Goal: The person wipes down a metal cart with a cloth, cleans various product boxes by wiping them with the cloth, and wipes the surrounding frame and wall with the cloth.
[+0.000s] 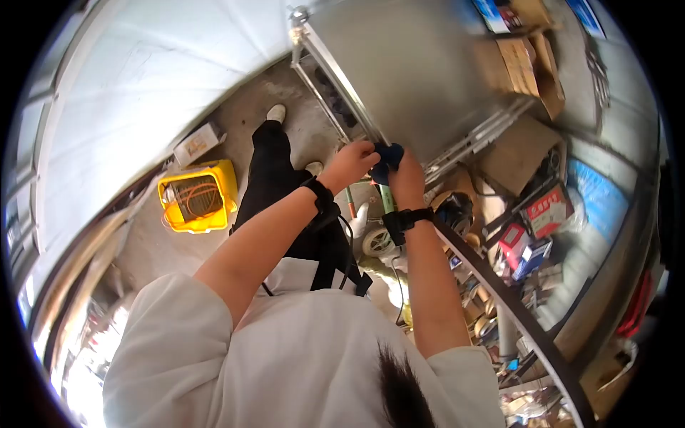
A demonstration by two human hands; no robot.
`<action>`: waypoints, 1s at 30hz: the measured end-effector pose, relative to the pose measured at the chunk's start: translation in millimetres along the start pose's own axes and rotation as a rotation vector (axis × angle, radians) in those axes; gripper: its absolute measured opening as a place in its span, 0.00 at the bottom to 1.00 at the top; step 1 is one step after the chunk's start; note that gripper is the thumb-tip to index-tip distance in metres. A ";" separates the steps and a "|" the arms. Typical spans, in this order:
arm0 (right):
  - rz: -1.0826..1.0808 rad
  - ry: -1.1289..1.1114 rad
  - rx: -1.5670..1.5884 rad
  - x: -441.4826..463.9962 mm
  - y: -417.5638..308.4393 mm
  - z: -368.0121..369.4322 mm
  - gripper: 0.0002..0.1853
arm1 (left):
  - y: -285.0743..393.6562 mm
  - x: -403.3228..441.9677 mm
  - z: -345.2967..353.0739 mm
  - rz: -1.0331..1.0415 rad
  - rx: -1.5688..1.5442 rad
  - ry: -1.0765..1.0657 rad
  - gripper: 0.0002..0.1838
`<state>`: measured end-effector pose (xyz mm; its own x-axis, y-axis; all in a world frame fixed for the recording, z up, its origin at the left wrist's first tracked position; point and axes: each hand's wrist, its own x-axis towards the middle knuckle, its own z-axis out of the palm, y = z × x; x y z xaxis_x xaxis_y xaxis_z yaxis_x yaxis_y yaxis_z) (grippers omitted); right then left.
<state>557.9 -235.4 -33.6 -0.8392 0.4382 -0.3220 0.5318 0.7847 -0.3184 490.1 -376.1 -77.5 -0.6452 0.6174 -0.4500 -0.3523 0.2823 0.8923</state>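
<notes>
Nearest, here's a white shirt [314,349] filling the bottom of the frame, a tuft of dark hair [401,389] over it, black trousers [265,171] beyond. Up to centre: the left hand [349,168] and right hand [407,180] come together, and both grips are closed on a dark blue cloth [386,161], bunched between them. Black bands on both wrists! Right below the cloth, a green piece [387,198] pokes out, partly hidden; further down sits a pale wheel [378,242].

Watch the obstacles: a dark rail [515,317] slants from beside the right wrist to the lower right, fencing off a heap of clutter. Just past the hands, the metal-edged corner of a grey counter [407,64] takes the upper centre.

Over at left, on the floor, a yellow crate [228,184] carries orange cable [205,189], a white box [197,145] just behind. Out right: a red box [548,211], a large cardboard box [521,153] and blue sheeting [598,194] crowd the side.
</notes>
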 end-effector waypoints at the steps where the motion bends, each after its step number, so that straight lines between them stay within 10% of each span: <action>1: -0.025 -0.008 0.038 5.4 -6.2 -0.3 0.16 | -0.5 1.6 -7.4 0.031 -0.008 0.022 0.14; 16: -0.288 0.034 0.052 194.9 -193.6 19.7 0.16 | 54.0 76.5 -187.2 0.081 -0.165 0.452 0.12; 30: -0.181 0.088 -0.030 93.0 -103.8 18.7 0.14 | 33.5 43.9 -140.4 0.095 0.277 0.127 0.09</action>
<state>426.8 -284.3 -47.2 -0.9283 0.3243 -0.1818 0.3686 0.8663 -0.3370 354.8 -442.7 -72.3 -0.7520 0.5588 -0.3496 -0.0994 0.4281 0.8982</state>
